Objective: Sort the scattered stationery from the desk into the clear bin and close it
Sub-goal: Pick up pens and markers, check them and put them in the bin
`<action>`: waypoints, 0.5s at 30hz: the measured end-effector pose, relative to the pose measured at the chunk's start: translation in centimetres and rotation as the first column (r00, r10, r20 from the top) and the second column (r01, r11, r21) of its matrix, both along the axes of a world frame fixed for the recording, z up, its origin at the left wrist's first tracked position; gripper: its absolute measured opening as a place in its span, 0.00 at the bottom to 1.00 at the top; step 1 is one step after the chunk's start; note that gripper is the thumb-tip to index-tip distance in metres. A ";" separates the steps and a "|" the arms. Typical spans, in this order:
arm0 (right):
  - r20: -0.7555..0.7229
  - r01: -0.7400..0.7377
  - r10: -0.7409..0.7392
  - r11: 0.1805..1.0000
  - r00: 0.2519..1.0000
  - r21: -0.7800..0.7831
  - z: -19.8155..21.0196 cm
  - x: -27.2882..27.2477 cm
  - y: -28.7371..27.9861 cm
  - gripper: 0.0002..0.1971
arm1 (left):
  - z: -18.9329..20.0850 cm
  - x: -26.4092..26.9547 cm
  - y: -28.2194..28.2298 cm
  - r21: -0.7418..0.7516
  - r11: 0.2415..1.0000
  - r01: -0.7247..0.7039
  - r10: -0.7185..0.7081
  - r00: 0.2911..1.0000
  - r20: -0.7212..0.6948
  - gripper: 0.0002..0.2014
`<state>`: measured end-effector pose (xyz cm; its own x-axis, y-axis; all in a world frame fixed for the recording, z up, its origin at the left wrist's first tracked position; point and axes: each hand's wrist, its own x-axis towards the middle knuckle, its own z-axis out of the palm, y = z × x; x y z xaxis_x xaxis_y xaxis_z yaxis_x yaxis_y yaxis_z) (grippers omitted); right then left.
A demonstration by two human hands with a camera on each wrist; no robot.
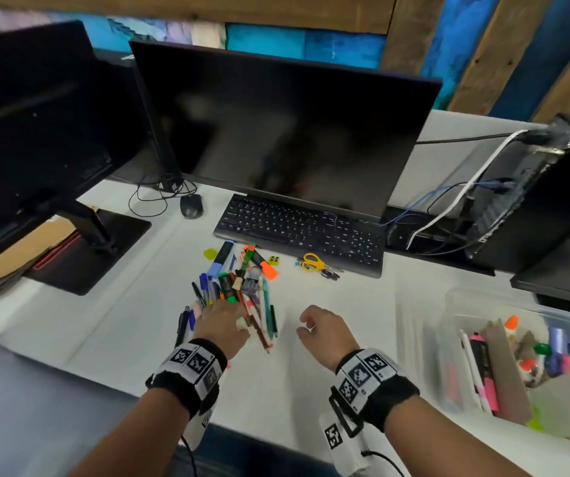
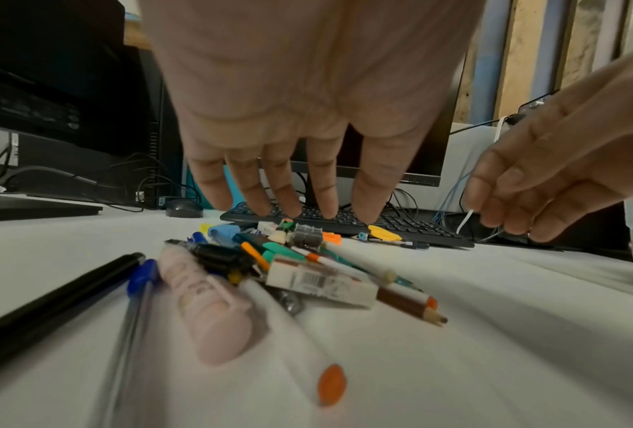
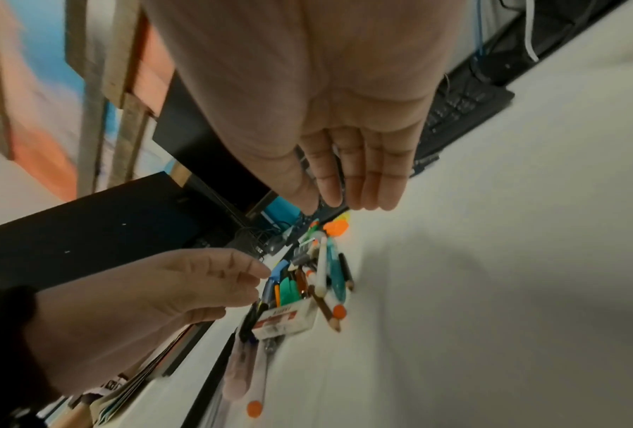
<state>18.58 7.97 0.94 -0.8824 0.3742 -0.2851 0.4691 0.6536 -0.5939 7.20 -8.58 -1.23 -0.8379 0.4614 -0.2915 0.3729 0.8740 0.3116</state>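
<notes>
A heap of pens, markers and pencils point(image 1: 239, 287) lies on the white desk in front of the keyboard. My left hand point(image 1: 223, 321) hovers over the heap's near end with straight fingers point(image 2: 282, 185), gripping nothing. Below it lie a boxed eraser point(image 2: 322, 281), a pink highlighter point(image 2: 205, 301) and a black pen point(image 2: 51, 301). My right hand point(image 1: 321, 328) hangs empty to the right of the heap, fingers loosely curled. The clear bin point(image 1: 449, 356) stands at the right without a lid on it, and holds several markers and glue bottles. Yellow scissors point(image 1: 313, 262) lie apart near the keyboard.
A black keyboard point(image 1: 301, 232) and a monitor point(image 1: 287, 125) stand behind the heap. A mouse point(image 1: 191, 205) with its cable and a second monitor's base point(image 1: 94, 249) are at the left. A computer case with cables point(image 1: 524, 187) stands behind the bin.
</notes>
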 end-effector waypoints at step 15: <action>0.161 0.060 -0.066 0.997 0.985 0.047 -4.2 -7.2 -3.6 0.19 | -2.1 -3.3 2.7 -0.031 0.929 0.370 -0.369 0.929 0.023 0.21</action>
